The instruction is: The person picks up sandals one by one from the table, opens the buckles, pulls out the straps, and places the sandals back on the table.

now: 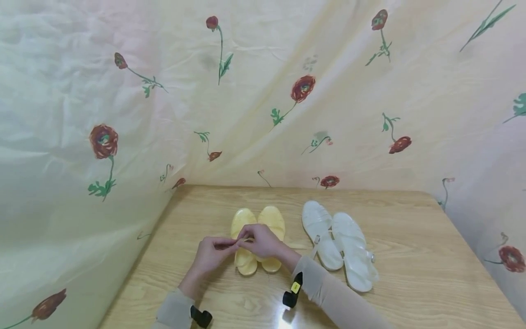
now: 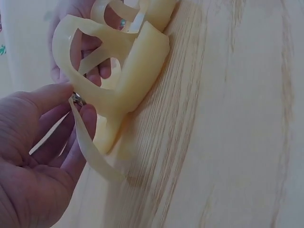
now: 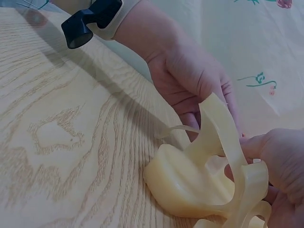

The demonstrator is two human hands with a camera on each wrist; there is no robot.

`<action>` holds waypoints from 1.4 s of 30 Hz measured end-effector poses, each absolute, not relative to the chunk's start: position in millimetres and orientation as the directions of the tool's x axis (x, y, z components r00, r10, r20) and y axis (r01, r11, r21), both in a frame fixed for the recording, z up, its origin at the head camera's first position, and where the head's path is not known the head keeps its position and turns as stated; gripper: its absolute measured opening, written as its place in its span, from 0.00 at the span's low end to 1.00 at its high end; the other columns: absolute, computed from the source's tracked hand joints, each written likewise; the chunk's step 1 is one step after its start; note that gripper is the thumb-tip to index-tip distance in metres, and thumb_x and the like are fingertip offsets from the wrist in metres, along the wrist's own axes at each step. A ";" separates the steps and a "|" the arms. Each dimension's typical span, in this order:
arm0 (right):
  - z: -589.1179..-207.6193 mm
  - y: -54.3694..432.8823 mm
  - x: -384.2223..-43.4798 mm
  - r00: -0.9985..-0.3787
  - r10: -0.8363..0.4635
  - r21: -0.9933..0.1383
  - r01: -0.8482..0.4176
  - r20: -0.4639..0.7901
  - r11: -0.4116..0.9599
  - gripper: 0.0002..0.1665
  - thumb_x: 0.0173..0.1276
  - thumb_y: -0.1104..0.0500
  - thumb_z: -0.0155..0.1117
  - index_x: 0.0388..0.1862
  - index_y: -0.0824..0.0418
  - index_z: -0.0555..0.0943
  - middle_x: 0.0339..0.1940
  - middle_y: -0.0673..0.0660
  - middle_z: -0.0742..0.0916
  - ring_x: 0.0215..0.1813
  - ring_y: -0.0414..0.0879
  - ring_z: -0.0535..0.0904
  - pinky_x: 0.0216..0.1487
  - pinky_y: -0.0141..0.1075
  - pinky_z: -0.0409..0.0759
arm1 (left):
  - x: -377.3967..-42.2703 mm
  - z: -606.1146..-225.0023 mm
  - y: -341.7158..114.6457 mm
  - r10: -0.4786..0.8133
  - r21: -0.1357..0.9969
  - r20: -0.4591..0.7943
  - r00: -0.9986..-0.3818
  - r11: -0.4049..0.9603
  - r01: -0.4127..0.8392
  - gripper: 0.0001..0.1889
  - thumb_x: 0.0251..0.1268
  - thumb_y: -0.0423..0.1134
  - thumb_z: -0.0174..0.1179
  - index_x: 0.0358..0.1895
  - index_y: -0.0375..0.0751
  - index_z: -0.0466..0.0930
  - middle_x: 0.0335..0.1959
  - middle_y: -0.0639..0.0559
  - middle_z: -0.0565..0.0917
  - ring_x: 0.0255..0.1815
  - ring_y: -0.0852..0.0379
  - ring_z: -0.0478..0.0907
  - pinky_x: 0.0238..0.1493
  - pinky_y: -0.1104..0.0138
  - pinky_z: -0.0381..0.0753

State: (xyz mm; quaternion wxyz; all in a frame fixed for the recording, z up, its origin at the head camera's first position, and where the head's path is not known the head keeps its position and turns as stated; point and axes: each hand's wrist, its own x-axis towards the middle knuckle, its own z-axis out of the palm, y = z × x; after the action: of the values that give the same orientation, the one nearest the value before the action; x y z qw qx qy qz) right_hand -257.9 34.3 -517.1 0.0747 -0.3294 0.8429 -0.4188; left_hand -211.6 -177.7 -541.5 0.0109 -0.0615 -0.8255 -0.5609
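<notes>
Two yellow jelly sandals stand side by side on the table, the left sandal (image 1: 244,219) and the right sandal (image 1: 273,218), toes pointing away from me. Both hands meet over the left one. My left hand (image 1: 209,256) pinches its ankle strap by a small metal buckle (image 2: 79,99), between thumb and fingers. The loose strap end (image 2: 88,145) hangs below those fingertips. From the other side, my right hand (image 1: 263,241) grips the strap with bent fingers, partly hidden behind the sandal's bands (image 3: 223,128) in the right wrist view.
A pair of clear whitish sandals lies to the right, one sandal (image 1: 318,224) angled beside the other sandal (image 1: 351,242). They rest on a wood-grain table (image 1: 427,256). Flower-printed cloth (image 1: 255,105) hangs behind the table and along its sides.
</notes>
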 end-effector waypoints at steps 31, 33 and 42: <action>-521.0 40.1 -261.1 -0.799 -0.586 -0.780 -0.451 0.137 0.433 0.03 0.75 0.55 0.71 0.42 0.52 0.89 0.41 0.46 0.93 0.48 0.39 0.87 0.56 0.35 0.84 | -208.7 -537.4 -180.1 0.091 0.938 0.049 -0.995 0.337 0.077 0.10 0.64 0.35 0.76 0.45 0.34 0.92 0.44 0.39 0.93 0.40 0.60 0.90 0.43 0.75 0.86; -521.8 41.1 -262.2 -0.806 -0.575 -0.789 -0.439 0.136 0.429 0.02 0.75 0.56 0.71 0.42 0.52 0.89 0.41 0.46 0.93 0.49 0.39 0.87 0.57 0.36 0.84 | -209.6 -537.4 -180.1 0.098 0.934 0.059 -0.993 0.345 0.089 0.10 0.65 0.36 0.76 0.45 0.34 0.92 0.44 0.39 0.93 0.40 0.60 0.90 0.43 0.75 0.87; -520.3 35.3 -261.2 -0.758 -0.622 -0.747 -0.525 0.194 0.408 0.09 0.73 0.56 0.72 0.48 0.57 0.89 0.46 0.51 0.94 0.51 0.47 0.89 0.58 0.38 0.86 | -206.1 -543.9 -183.2 0.073 0.934 0.046 -0.996 0.350 0.069 0.09 0.64 0.35 0.76 0.44 0.35 0.92 0.44 0.40 0.93 0.39 0.62 0.90 0.45 0.73 0.88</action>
State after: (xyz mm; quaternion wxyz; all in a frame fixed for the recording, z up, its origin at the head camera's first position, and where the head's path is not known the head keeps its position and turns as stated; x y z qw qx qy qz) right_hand -261.2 35.3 -520.3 0.0574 -0.3428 0.8371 -0.4225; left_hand -206.1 -183.2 -543.9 -0.0016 -0.0431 -0.8214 -0.5687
